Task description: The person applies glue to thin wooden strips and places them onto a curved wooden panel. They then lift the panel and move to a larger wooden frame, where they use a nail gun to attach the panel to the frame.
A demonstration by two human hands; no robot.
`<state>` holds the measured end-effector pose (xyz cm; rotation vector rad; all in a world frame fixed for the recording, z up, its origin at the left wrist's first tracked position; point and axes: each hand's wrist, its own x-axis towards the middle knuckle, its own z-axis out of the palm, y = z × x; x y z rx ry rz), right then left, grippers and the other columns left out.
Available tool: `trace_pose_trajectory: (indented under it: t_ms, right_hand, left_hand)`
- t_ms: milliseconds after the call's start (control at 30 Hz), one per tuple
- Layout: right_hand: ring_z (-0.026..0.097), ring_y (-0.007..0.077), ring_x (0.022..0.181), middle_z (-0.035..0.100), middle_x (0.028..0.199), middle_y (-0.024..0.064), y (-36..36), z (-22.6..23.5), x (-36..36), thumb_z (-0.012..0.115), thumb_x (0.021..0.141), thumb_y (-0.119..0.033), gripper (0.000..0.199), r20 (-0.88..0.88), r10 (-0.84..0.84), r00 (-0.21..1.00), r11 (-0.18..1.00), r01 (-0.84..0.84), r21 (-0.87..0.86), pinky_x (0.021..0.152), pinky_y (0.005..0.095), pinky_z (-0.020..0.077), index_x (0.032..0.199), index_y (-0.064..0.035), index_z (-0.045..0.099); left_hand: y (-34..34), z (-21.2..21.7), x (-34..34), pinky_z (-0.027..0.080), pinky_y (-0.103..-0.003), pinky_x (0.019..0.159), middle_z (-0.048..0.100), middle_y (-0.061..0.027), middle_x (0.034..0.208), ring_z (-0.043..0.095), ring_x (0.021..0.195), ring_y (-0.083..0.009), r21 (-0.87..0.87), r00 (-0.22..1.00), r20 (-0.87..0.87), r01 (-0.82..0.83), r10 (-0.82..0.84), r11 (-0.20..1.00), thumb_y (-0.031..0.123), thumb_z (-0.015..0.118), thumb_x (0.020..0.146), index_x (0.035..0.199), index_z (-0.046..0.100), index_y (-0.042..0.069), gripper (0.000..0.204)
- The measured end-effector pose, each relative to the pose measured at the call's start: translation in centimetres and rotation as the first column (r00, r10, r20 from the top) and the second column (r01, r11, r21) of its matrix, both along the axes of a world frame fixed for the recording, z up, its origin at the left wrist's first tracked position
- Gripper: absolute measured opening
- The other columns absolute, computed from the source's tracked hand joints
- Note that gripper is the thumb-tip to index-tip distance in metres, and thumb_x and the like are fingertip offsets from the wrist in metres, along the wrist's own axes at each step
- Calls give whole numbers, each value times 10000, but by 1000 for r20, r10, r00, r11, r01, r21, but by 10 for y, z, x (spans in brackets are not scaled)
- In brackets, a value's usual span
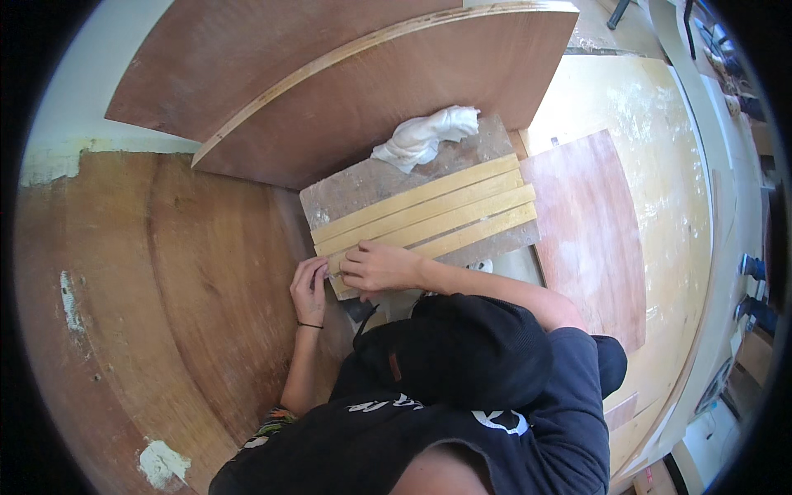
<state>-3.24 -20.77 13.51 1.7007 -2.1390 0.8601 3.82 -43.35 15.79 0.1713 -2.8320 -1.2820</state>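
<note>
Left hand (pixel 309 289) and right hand (pixel 381 266) curl narrowly, hold unclear, over straight yellow wooden strips (pixel 412 199), near-left corner of the board (pixel 488 139).

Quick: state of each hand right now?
Left hand: curled at the left ends of the yellowish strips; cannot tell whether it holds anything.
Right hand: fingers bent over the strips; cannot tell whether its grip is closed on anything.

Strips (pixel 421 212) were seen as pale wood, smooth, matt. Desk (pixel 355 195) was faced in greyish wood, scuffed, blotched white. Rag (pixel 425 138) was made of soft white cloth, crumpled. Upright panel (pixel 396 103) was formed of brown plywood, dull-faced, layered at edge. Brown wood sheet (pixel 206 272) was grained, marked by rough white patches (pixel 162 464). Cap (pixel 478 346) was made of matt black fabric.
</note>
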Motion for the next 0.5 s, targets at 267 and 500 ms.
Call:
trace_pose_trajectory:
  t_ms: [267,500]
  right_hand:
    - [646,226,854,543,937,68,85,66,-74,621,887,-179,206,-45,-175,984,984,173,-46,680,358,554,1067,-84,584]
    - [730,167,740,726,967,76,228,157,-126,781,831,-9,333,-63,-717,694,679,676,-285,569,282,591,1152,-75,718]
  left_hand:
    - [9,14,-20,502,-347,857,550,-148,1174,598,1012,-231,-189,946,-291,-206,146,960,87,588,1014,1219,577,-15,230]
    - [35,19,-59,487,-352,894,506,-137,1242,571,1049,-225,-16,904,-368,-242,220,970,93,570,1018,1334,455,-5,350]
